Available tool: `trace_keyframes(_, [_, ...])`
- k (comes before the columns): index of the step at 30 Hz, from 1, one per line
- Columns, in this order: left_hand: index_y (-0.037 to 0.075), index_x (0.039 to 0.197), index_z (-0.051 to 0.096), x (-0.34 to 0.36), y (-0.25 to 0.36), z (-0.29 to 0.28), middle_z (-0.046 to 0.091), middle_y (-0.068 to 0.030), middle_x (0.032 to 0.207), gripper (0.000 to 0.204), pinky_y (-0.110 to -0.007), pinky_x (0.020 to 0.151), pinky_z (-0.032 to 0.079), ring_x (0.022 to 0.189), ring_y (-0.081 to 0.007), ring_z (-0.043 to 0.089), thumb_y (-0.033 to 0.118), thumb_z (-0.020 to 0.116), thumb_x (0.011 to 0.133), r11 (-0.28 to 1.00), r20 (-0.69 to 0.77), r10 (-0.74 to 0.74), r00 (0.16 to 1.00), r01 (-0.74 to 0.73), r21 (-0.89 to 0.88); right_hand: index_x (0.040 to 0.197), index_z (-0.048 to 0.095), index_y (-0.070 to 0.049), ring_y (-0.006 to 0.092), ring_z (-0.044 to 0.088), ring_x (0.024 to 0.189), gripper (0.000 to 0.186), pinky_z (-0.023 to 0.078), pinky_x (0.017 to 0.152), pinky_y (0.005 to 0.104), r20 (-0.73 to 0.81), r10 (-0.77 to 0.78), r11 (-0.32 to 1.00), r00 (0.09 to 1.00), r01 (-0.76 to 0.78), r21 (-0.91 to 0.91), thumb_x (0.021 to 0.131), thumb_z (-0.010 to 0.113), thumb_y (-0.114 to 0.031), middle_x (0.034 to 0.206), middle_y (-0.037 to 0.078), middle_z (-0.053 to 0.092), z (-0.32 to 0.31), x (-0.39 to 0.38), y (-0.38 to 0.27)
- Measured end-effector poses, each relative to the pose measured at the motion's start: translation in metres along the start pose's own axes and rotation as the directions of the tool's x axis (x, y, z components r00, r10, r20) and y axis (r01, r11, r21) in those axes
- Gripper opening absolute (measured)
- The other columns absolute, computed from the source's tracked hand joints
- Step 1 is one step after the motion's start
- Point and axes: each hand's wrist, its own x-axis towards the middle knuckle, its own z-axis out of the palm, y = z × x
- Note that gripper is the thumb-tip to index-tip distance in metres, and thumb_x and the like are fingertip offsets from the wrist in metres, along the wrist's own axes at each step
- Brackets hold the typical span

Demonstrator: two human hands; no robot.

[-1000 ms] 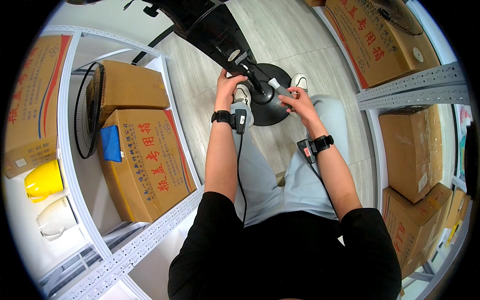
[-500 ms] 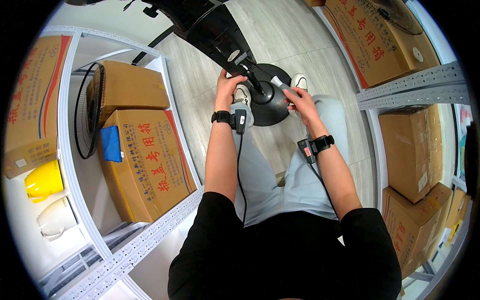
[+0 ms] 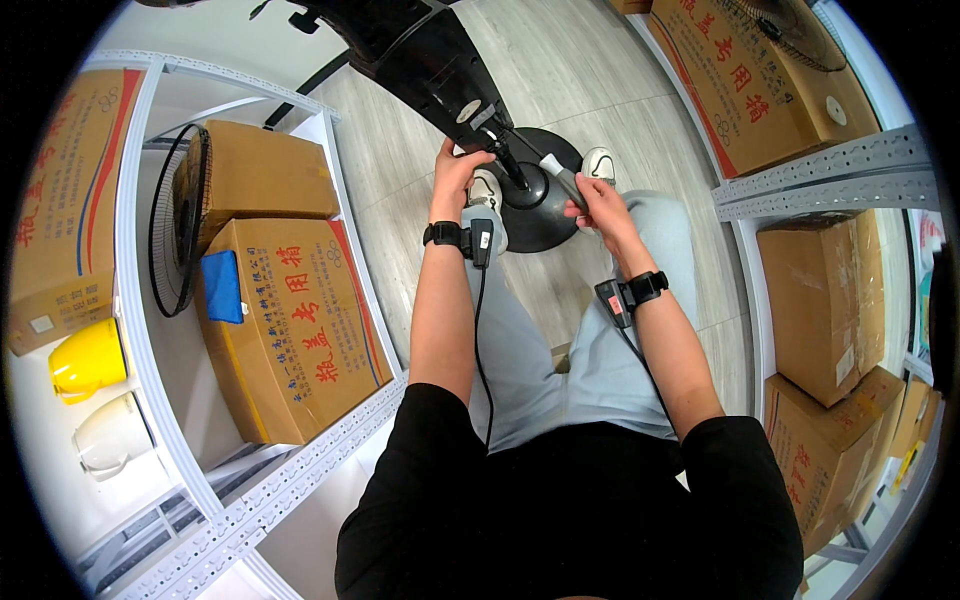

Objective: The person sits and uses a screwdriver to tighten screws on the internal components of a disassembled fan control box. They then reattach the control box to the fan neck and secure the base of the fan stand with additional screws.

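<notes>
The black pedestal fan body (image 3: 425, 65) slants in from the top, on a short pole above its round black base (image 3: 545, 220). My left hand (image 3: 457, 175) grips the lower end of this body, thumb toward the pole, some fingers hidden behind it. In my right hand (image 3: 605, 210), the fingers close around the grey handle of a screwdriver (image 3: 566, 178) with a white collar. Its thin shaft points up and left to the lower end of the body, by the pole joint. Where the tip sits is too small to make out.
Left, a white metal shelf (image 3: 150, 300) holds cardboard boxes (image 3: 290, 320), a black fan grille (image 3: 165, 220), a blue cloth (image 3: 222, 286), and yellow (image 3: 88, 360) and white (image 3: 112, 437) cups. More boxes (image 3: 820, 300) fill the right shelf. Cables (image 3: 484, 350) hang from my wrist straps.
The fingers of my right hand have shifted and turned slightly on the screwdriver handle. My left hand and the fan body stay in place.
</notes>
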Motion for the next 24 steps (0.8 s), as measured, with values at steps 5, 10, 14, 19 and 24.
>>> trace_keyframes(5, [0.004, 0.122, 0.053, -0.001, 0.002, 0.003, 0.063, -0.0013, 0.076, 0.066, -0.022, 0.038, 0.024, 0.044, -0.0037, 0.039, -0.002, 0.080, 0.062, 1.000, 0.008, 0.005, 1.000, -0.005, -0.012, 0.118, 0.059, -0.004, 0.0103, 0.068, 0.079, 0.046, 0.051, 0.062, 0.0214, -0.031, -0.171, 0.980, 0.985, 0.167, -0.106, 0.094, 0.065, -0.042, 0.094, 0.005, 0.069, 0.006, -0.005, 0.005])
trace_keyframes(10, [0.004, 0.122, 0.053, -0.003, 0.005, 0.005, 0.062, -0.0011, 0.076, 0.065, -0.022, 0.038, 0.024, 0.044, -0.0038, 0.039, -0.002, 0.079, 0.062, 1.000, 0.009, 0.004, 1.000, -0.004, -0.005, 0.116, 0.060, -0.004, 0.0096, 0.068, 0.078, 0.048, 0.049, 0.061, 0.0193, -0.037, -0.186, 0.976, 0.982, 0.180, -0.124, 0.096, 0.060, -0.048, 0.093, 0.005, 0.070, 0.003, -0.003, 0.008])
trace_keyframes(14, [0.003, 0.121, 0.053, -0.003, 0.004, 0.003, 0.062, -0.0011, 0.076, 0.064, -0.022, 0.038, 0.024, 0.044, -0.0037, 0.039, -0.002, 0.078, 0.062, 1.000, 0.015, 0.005, 1.000, -0.005, 0.002, 0.121, 0.059, -0.003, 0.0082, 0.067, 0.079, 0.050, 0.049, 0.060, 0.0180, 0.063, 0.025, 0.996, 0.998, -0.030, 0.082, 0.091, 0.070, -0.041, 0.095, 0.004, 0.068, -0.007, 0.000, 0.001])
trace_keyframes(19, [0.004, 0.120, 0.054, -0.001, 0.000, 0.001, 0.063, -0.0012, 0.077, 0.063, -0.022, 0.038, 0.023, 0.044, -0.0037, 0.039, -0.002, 0.079, 0.063, 1.000, 0.011, 0.012, 1.000, -0.012, -0.011, 0.127, 0.058, -0.003, 0.0077, 0.066, 0.072, 0.054, 0.049, 0.057, 0.0186, -0.027, -0.174, 0.983, 0.984, 0.172, -0.063, 0.092, 0.069, -0.043, 0.085, 0.002, 0.068, 0.004, -0.002, 0.007])
trace_keyframes(24, [0.004, 0.120, 0.054, -0.002, 0.004, 0.004, 0.063, -0.0009, 0.076, 0.063, -0.022, 0.038, 0.023, 0.044, -0.0034, 0.039, -0.002, 0.079, 0.063, 1.000, 0.023, 0.010, 1.000, -0.010, -0.012, 0.126, 0.057, -0.003, 0.0081, 0.065, 0.072, 0.054, 0.050, 0.059, 0.0205, 0.037, -0.083, 0.991, 0.996, 0.087, -0.106, 0.092, 0.068, -0.044, 0.085, 0.001, 0.068, -0.008, 0.007, 0.010])
